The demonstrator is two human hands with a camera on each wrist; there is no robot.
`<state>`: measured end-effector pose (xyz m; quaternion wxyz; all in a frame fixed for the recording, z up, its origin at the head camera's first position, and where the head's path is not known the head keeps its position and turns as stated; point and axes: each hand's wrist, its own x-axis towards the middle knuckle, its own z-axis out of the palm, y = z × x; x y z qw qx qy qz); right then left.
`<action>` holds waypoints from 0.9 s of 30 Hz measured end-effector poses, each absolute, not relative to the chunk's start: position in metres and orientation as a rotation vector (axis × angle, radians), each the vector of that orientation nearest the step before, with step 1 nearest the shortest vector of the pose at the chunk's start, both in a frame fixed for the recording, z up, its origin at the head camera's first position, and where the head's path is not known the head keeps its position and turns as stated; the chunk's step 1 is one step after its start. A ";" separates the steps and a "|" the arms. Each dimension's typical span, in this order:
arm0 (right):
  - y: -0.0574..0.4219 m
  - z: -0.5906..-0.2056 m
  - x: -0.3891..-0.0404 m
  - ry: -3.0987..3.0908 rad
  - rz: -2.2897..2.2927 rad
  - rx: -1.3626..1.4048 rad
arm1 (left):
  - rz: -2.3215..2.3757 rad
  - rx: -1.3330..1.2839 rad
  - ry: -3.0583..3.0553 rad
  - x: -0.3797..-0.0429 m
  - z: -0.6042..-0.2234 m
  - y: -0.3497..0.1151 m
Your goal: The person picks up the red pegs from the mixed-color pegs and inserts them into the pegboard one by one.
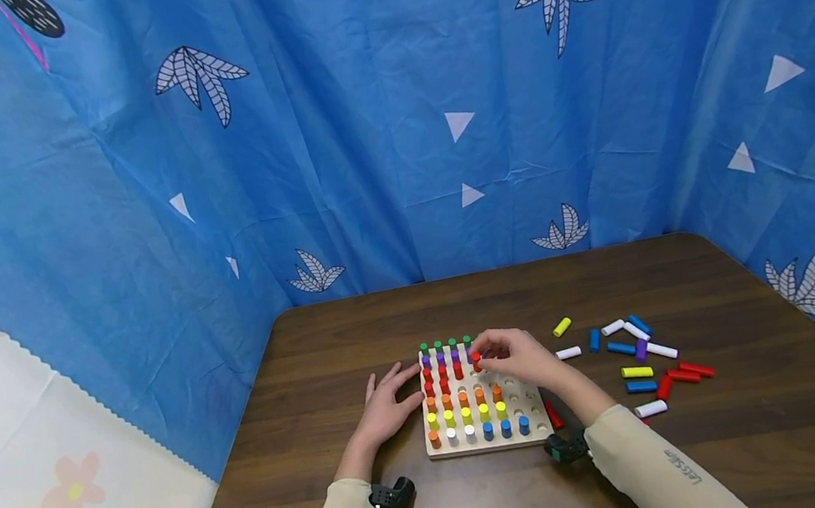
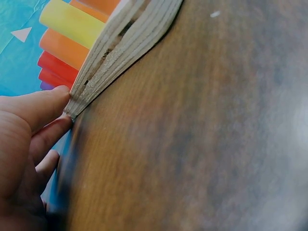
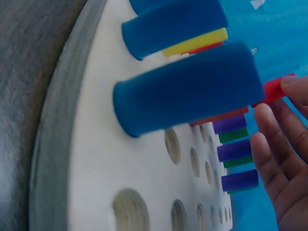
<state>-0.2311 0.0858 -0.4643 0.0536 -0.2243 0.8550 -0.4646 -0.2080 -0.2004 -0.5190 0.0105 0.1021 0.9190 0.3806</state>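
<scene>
A light wooden pegboard lies on the table, with rows of green, purple, red, orange, yellow, white and blue pegs standing in its holes. My right hand pinches a red peg between thumb and fingertips over the red row. In the right wrist view the same red peg shows beyond a large blue peg. My left hand touches the board's left edge with thumb and fingertips, its fingers spread. The left wrist view shows the left hand right at the board's corner.
Loose pegs lie scattered to the right of the board, among them a yellow peg, a white peg and a purple peg. Another red peg lies beside the board under the right forearm. A blue curtain hangs behind the brown table.
</scene>
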 end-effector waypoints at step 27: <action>0.060 -0.474 -0.231 2.507 -1.285 -0.767 | 1.190 0.373 2.879 -0.208 -0.521 -0.201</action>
